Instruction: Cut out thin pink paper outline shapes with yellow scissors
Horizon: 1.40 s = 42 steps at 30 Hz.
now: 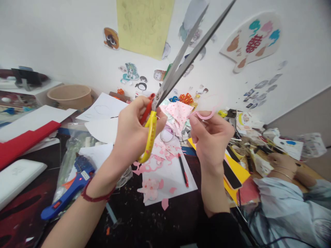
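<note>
Currently, the left hand [130, 132] has its grip wrapped round the yellow and red handles of the scissors [165, 90] — raised above the table [181, 220], blades slightly apart and pointing to the far right. To its right, the right hand [212, 139] pinches a curved pink strip [205, 117] in its grip, near the blades but apart from them. Below, a white sheet [172, 174] carries pink cutouts [150, 189] and a pen [183, 172] — a blue glue gun [67, 194] lies at near left.
</note>
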{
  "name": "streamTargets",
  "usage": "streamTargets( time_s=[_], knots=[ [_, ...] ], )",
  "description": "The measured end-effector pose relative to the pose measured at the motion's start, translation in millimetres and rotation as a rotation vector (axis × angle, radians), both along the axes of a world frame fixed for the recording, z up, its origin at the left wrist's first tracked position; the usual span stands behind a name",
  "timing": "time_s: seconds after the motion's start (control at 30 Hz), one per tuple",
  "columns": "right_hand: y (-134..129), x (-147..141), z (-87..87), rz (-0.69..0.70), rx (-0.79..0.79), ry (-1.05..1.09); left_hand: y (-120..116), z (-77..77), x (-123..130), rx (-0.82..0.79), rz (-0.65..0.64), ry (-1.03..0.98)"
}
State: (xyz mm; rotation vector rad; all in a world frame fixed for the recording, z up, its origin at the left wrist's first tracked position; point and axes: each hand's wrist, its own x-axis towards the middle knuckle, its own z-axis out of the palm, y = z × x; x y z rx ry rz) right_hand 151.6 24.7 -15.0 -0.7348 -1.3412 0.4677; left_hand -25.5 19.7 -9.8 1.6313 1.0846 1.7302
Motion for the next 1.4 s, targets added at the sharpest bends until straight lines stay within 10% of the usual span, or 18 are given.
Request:
streamTargets(
  time_s=[0.33, 1.4],
  knots=[
    [2.0, 10.8, 8.3, -0.214, 0.158, 0.169, -7.0, 2.9, 6.2, 0.096, 0.13, 0.586],
    [0.4, 10.0, 3.7, -0.24, 0.232, 0.062, -10.3, 1.7, 12.3, 0.051, 0.103, 0.617]
  ],
)
